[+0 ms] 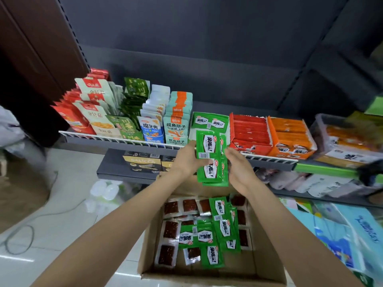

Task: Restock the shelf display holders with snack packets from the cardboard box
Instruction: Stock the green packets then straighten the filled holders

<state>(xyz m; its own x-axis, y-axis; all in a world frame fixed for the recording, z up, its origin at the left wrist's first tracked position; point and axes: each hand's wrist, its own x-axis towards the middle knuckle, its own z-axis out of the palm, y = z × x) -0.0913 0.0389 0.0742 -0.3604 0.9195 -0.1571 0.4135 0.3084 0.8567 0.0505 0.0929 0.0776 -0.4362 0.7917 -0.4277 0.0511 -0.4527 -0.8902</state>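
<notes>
Head view: the left hand (187, 160) grips a stack of green snack packets (209, 158) at its left edge, thumb across the front, while the right hand (240, 168), fingers straight and relaxed, steadies the stack's right edge. The stack is held upright in front of the shelf rail (124, 139), just below the green display holder (210, 121) at 12 o'clock of the hands. At 6 o'clock the cardboard box (267, 253) holds loose green and red-brown packets (172, 229).

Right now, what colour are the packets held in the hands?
Green with a white label panel, the packets held between both hands; the head view shows it best.
</notes>
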